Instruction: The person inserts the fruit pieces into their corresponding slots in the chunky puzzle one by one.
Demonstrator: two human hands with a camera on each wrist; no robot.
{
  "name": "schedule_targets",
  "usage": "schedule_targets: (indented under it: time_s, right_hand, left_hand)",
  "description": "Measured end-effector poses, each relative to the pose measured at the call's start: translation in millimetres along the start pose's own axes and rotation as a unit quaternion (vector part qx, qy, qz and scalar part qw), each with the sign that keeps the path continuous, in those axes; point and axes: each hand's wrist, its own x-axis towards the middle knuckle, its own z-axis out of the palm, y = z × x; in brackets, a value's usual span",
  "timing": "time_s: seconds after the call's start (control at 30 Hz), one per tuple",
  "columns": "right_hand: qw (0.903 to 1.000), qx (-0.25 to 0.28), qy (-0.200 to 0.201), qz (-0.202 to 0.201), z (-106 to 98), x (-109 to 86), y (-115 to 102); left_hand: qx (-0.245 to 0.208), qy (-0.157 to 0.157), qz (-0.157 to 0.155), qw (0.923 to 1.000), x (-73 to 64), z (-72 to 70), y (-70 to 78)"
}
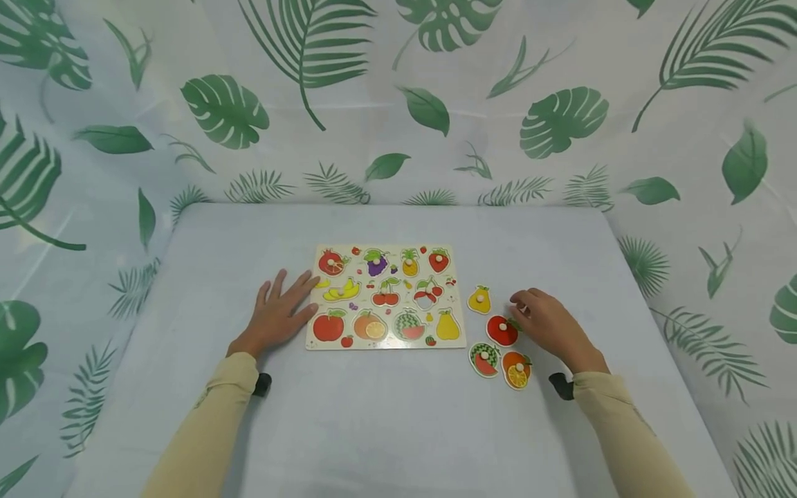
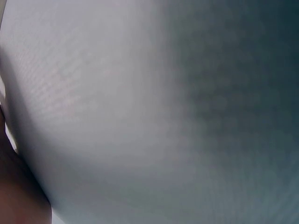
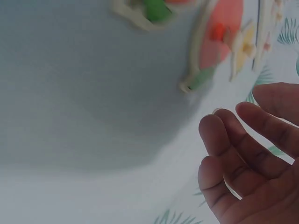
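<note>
Your left hand [image 1: 277, 318] lies with its fingers spread at the left edge of the fruit board [image 1: 367, 344] and grips nothing, while your right hand [image 1: 548, 321], loosely bent and empty, is just beside the red apple piece [image 1: 498, 340]. The board lies on the bench [image 1: 386, 429], well in from its left and right edges; between the board and the bench's right edge lie the apple, pear [image 1: 480, 301], watermelon [image 1: 481, 369] and orange [image 1: 516, 380] pieces, the watermelon near the board's near right corner.
</note>
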Motion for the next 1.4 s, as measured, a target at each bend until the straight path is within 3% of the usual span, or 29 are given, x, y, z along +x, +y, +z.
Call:
schedule_targets:
  time_s: [0.37,0.9,1.4]
  right_hand:
    - [0.9999,-0.001,-0.009,-0.008,22,-20.1,-8]
    - [0.9995,-0.012,-0.018,-0.024,29,-11.5,-16]
    - [0.9993,-0.014,-0.024,-0.024,20,1.4,-22]
  left_hand:
    - [0.002,-0.001,0.000,1.0000,1.1,-0.6,-1.7]
    - [0.000,-0.005,-0.008,1.0000,0.5,-3.6,1.9]
    - [0.000,-0.010,-0.010,0.9999,1.0,-5.0,2.0]
